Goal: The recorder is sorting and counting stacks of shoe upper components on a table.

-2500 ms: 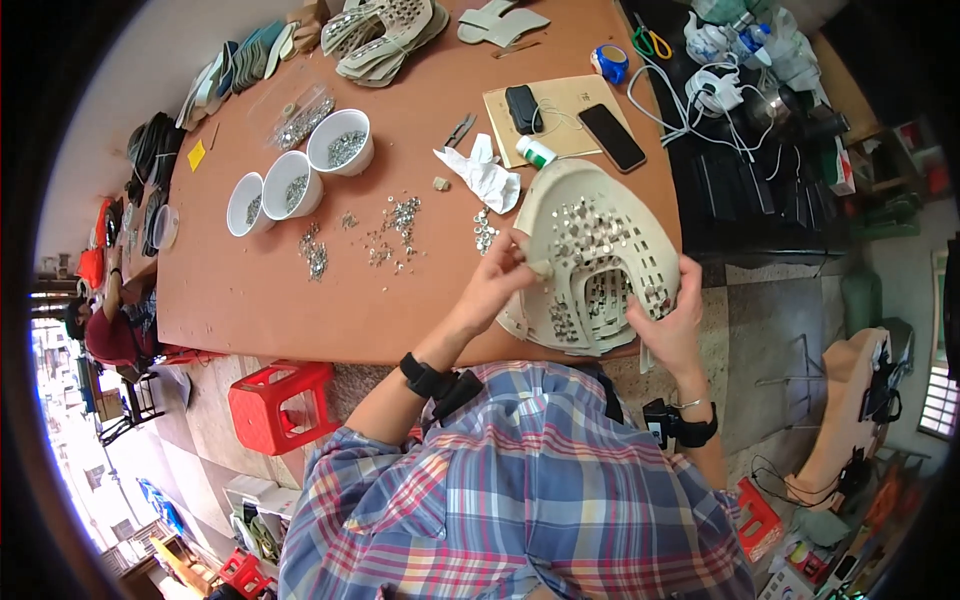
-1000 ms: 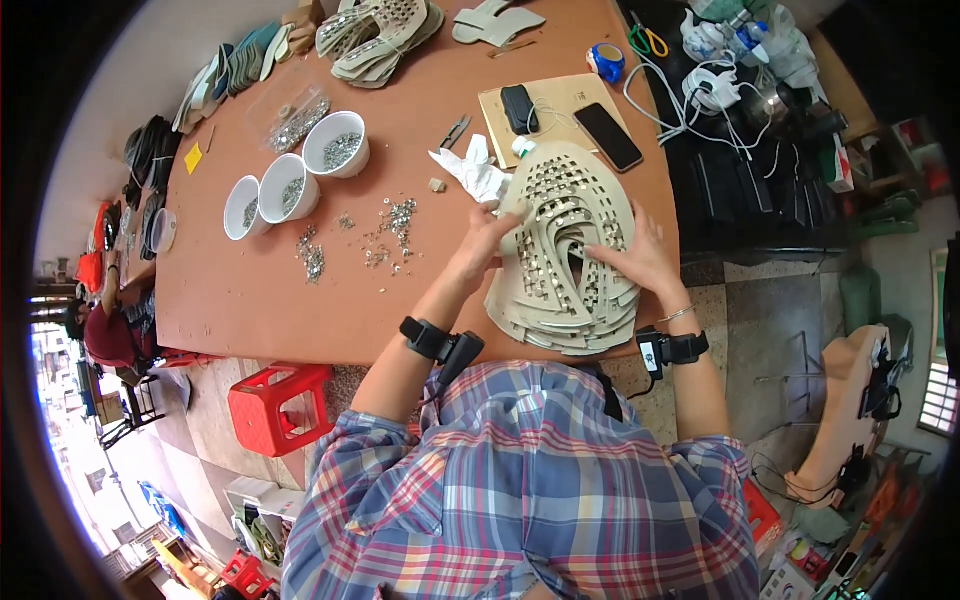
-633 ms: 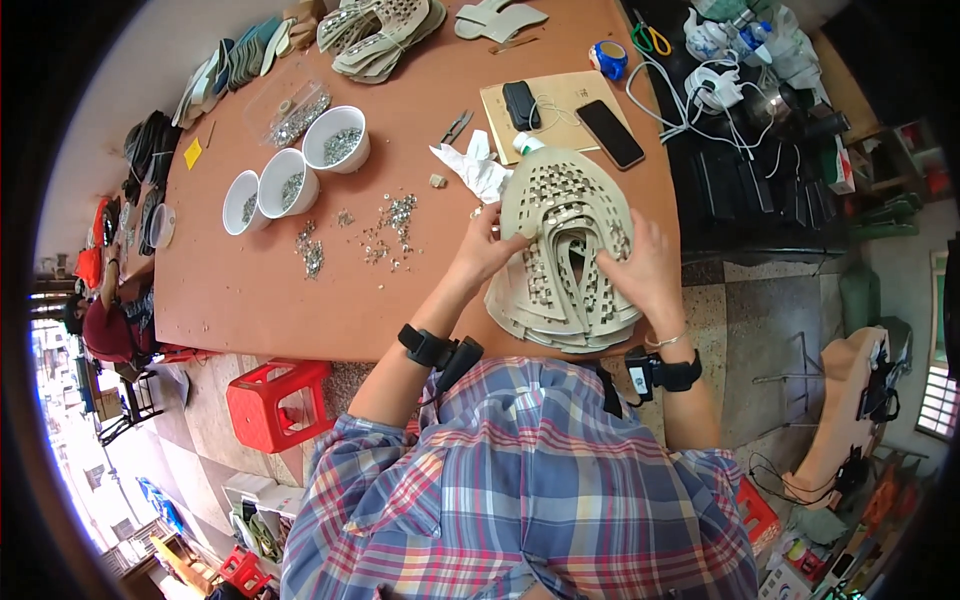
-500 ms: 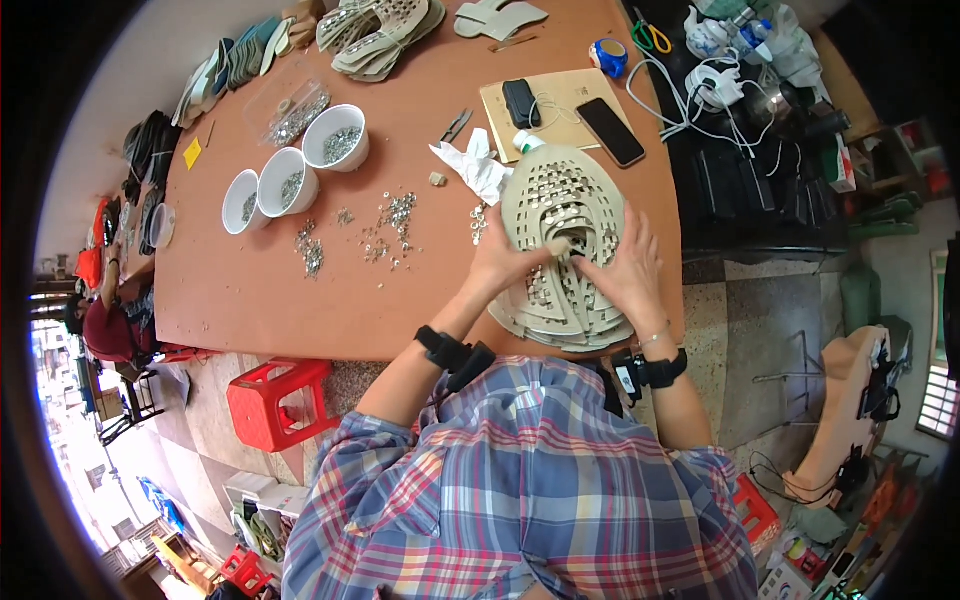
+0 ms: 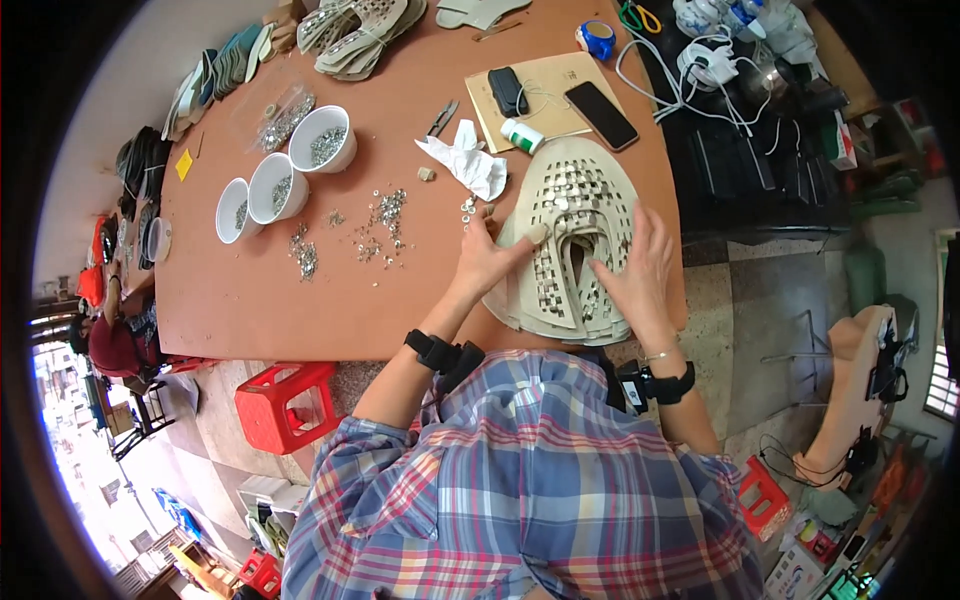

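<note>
A stack of beige perforated shoe uppers (image 5: 585, 195), set with shiny silver studs, lies at the table's front right edge. Its U-shaped opening faces me. My left hand (image 5: 490, 262) grips the stack's left side, thumb laid over the top and fingers at the outer edge; the thumb tip wears a pale cover. On the other side, my right hand (image 5: 643, 272) holds the right edge, fingers along the outside and thumb by the opening. Beside the left fingers lie small pale rings (image 5: 469, 208) and a crumpled white tissue (image 5: 466, 165).
Three white bowls (image 5: 322, 140) of metal studs stand left, near loose stud piles (image 5: 388, 212). Behind the stack are a white bottle (image 5: 522, 136), a phone (image 5: 601, 115) and a blue mug (image 5: 597, 40). A red stool (image 5: 287, 407) is at the front left; a person (image 5: 120, 340) sits far left.
My thumbs have moved apart from the middle of the stack, the left one to its left side. The stack's opening now shows more. The view has shifted slightly.
</note>
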Available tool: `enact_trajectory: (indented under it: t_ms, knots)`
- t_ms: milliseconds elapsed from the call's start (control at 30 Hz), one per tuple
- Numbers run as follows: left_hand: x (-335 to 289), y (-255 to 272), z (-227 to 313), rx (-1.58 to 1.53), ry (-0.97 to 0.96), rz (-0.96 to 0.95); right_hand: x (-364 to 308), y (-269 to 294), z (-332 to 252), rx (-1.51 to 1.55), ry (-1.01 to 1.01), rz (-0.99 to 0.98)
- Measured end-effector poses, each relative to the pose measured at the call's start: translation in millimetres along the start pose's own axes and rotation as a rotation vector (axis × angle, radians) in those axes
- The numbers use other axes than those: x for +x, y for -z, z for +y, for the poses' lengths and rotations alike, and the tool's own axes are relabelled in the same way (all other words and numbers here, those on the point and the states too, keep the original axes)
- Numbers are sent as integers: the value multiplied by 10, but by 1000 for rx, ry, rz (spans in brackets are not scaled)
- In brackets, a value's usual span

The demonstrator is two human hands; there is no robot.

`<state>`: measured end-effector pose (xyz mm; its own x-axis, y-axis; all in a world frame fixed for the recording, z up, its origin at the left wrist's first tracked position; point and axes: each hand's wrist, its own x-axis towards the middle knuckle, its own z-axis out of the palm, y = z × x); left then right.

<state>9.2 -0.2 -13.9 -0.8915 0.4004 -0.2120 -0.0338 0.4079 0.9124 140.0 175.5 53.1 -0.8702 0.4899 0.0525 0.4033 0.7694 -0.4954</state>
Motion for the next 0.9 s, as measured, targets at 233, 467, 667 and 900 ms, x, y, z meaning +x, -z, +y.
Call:
enact_trajectory:
  t_ms: [233,467,667,900]
  knots:
    - [45,123,-120,53,158,-164,-211,-511,-70,630,-152,-449]
    - [-60,237,266,-209,361,-438,-48,-525,-323,1112,-488,-474]
    - [-41,254,294,-227,350,-641,181,-176,-85,1567,-790,-836]
    - [-201,290,243,-423,353,-593,234,-83,-144,1636,-856,-735]
